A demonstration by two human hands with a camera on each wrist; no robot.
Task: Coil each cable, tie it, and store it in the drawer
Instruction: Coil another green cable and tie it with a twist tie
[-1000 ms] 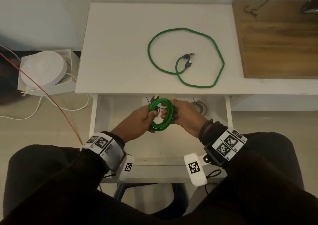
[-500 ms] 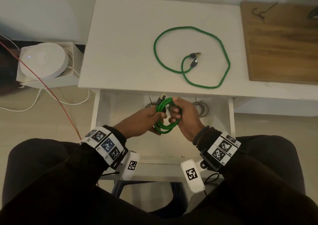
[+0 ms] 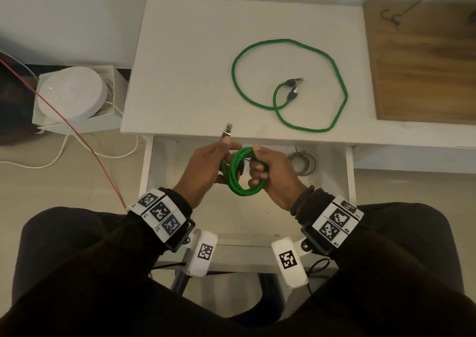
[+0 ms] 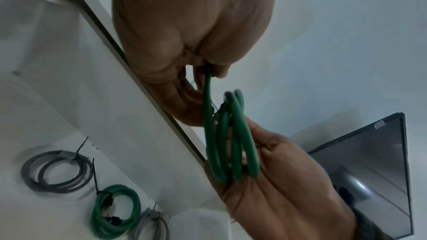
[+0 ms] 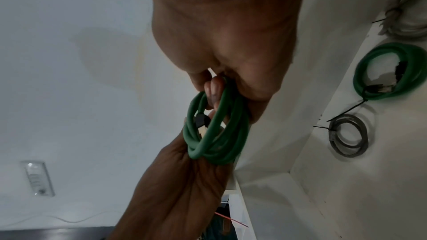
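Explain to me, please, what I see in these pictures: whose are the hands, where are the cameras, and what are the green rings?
No machine works here: a person sits at a white table with cameras on the head and on both wrists. The head view looks down; each wrist view looks along one hand. The left hand pinches the plug end of a green cable, and the right hand holds that cable's coil in its grip, above the open drawer. A second green cable lies loose on the table. In the drawer, the wrist views show a green bundle and grey bundles already tied.
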